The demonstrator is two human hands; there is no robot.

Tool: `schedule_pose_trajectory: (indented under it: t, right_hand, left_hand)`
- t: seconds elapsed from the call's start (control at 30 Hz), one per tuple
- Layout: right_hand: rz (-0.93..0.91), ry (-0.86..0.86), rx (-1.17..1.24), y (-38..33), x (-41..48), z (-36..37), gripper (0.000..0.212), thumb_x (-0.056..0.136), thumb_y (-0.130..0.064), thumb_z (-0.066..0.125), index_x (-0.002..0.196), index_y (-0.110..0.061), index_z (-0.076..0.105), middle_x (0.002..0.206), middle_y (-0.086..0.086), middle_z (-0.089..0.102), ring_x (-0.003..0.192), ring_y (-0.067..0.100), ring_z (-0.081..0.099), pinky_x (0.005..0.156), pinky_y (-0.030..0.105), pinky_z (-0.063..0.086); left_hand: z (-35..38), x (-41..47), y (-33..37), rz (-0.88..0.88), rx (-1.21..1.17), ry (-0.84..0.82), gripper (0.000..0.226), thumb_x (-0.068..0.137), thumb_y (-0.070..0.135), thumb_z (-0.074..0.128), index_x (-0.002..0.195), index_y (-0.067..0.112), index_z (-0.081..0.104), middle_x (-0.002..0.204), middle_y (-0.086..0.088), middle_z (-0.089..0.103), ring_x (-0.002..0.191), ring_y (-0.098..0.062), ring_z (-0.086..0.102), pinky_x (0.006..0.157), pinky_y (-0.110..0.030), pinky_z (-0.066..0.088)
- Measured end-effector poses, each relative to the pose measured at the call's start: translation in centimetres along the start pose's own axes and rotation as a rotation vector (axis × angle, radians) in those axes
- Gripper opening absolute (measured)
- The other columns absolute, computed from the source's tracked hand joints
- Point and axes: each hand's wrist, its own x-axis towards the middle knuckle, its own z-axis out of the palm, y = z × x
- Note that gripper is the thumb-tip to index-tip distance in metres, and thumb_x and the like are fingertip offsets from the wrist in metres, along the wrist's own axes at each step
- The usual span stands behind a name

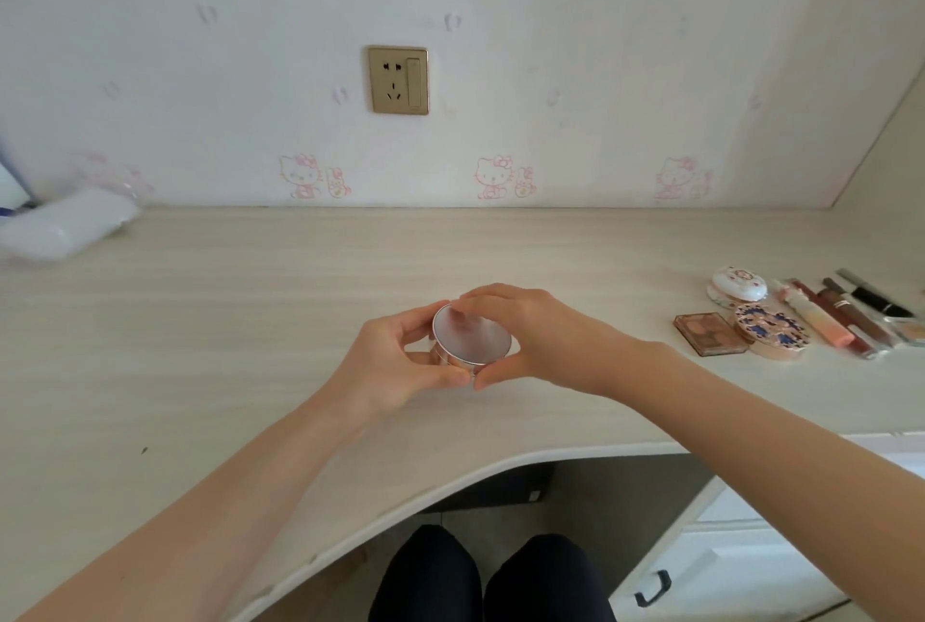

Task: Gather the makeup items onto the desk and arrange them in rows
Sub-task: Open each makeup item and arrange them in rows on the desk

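Both my hands grip 1 round compact (471, 340) mid-desk (250, 301): left hand (400, 361) & right hand (530, 336) fingers curled round its rim. Risk, imo: it slips or pops open if I squeeze unevenly. Lid faces up, tilted toward me; round, so no long axis. Other makeup (801, 316) sits far right.

Socket, wallpaper, pack and drawer
A gold wall socket (398, 79) sits at 12 o'clock on cartoon-cat wallpaper (300, 176); a white plastic-wrapped pack (65, 226) lies at 9, a white drawer (726, 566) at 5.
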Motion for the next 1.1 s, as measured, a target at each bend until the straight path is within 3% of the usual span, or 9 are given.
schedule_pose_trajectory:
  t: [0.2, 0.43, 0.57, 0.67, 0.83, 0.9, 1.0, 1.1]
  right_hand:
    - [0.037, 0.032, 0.116, 0.1, 0.8, -0.5, 0.068, 0.067, -0.036, 0.083, 0.128, -0.031, 0.053, 0.124, -0.013, 0.054, 0.111, 0.007, 0.05, 0.094, 0.029, 0.046]
    - [0.073, 0.019, 0.199, 0.0, 1.6, -0.8, 0.061, 0.069, -0.03, 0.082, 0.124, -0.034, 0.056, 0.122, -0.019, 0.057, 0.113, 0.006, 0.051, 0.093, 0.038, 0.049]
    - [0.088, -0.014, 0.192, 0.0, 2.0, -0.9, 0.061, 0.071, -0.031, 0.081, 0.125, -0.036, 0.054, 0.123, -0.018, 0.056, 0.115, 0.005, 0.049, 0.098, 0.033, 0.045]
    - [0.077, -0.033, 0.165, 0.1, 2.2, -1.0, 0.059, 0.073, -0.032, 0.079, 0.126, -0.037, 0.053, 0.123, -0.019, 0.055, 0.115, 0.005, 0.049, 0.097, 0.032, 0.045]
    - [0.067, -0.066, 0.153, 0.5, 2.6, -0.8, 0.056, 0.078, -0.035, 0.074, 0.128, -0.039, 0.049, 0.125, -0.023, 0.054, 0.116, 0.006, 0.049, 0.098, 0.034, 0.044]
    - [0.053, -0.094, 0.115, 0.6, 2.7, -0.9, 0.053, 0.082, -0.036, 0.069, 0.13, -0.04, 0.048, 0.124, -0.025, 0.054, 0.112, 0.004, 0.05, 0.095, 0.03, 0.044]
    - [0.051, -0.105, 0.066, 0.3, 2.9, -1.6, 0.044, 0.09, -0.031, 0.059, 0.131, -0.044, 0.05, 0.109, -0.031, 0.058, 0.088, -0.016, 0.05, 0.077, 0.009, 0.035]
    - [0.04, -0.125, 0.042, 0.1, 3.1, -2.3, 0.04, 0.094, -0.03, 0.055, 0.131, -0.044, 0.05, 0.115, -0.027, 0.06, 0.084, -0.019, 0.05, 0.072, 0.008, 0.034]
  left_hand:
    - [0.1, 0.6, -0.6, 0.009, -0.021, 0.042, 0.077, 0.062, -0.004, 0.085, 0.129, 0.023, 0.058, 0.118, 0.005, 0.068, 0.091, -0.021, 0.072, 0.097, -0.046, 0.049]
    - [-0.1, 0.9, -1.0, 0.016, -0.074, 0.089, 0.08, 0.06, 0.0, 0.087, 0.13, 0.022, 0.057, 0.12, 0.006, 0.067, 0.099, -0.016, 0.069, 0.099, -0.044, 0.049]
    - [-0.2, 0.9, -0.8, 0.026, -0.076, 0.083, 0.075, 0.061, 0.001, 0.087, 0.128, 0.022, 0.058, 0.119, 0.006, 0.067, 0.092, -0.016, 0.072, 0.093, -0.035, 0.053]
    - [-0.2, 0.9, -0.8, 0.04, -0.06, 0.089, 0.072, 0.062, 0.0, 0.086, 0.126, 0.023, 0.059, 0.117, 0.008, 0.068, 0.089, -0.013, 0.072, 0.084, -0.021, 0.054]
    - [-0.2, 0.9, -0.8, 0.039, -0.064, 0.128, 0.068, 0.061, 0.002, 0.087, 0.119, 0.028, 0.061, 0.111, 0.012, 0.069, 0.087, -0.011, 0.072, 0.077, -0.013, 0.053]
    - [-0.1, 0.8, -0.7, 0.047, -0.04, 0.128, 0.068, 0.062, 0.0, 0.086, 0.119, 0.028, 0.061, 0.11, 0.013, 0.068, 0.086, -0.009, 0.072, 0.071, -0.01, 0.05]
    - [0.0, 0.8, -0.9, 0.06, -0.012, 0.097, 0.068, 0.064, -0.004, 0.083, 0.118, 0.031, 0.059, 0.114, 0.014, 0.067, 0.087, -0.01, 0.072, 0.071, -0.01, 0.05]
    - [-0.2, 1.1, -1.2, 0.05, 0.003, 0.085, 0.08, 0.065, 0.0, 0.084, 0.131, 0.03, 0.051, 0.125, 0.013, 0.062, 0.089, -0.007, 0.071, 0.074, -0.012, 0.051]
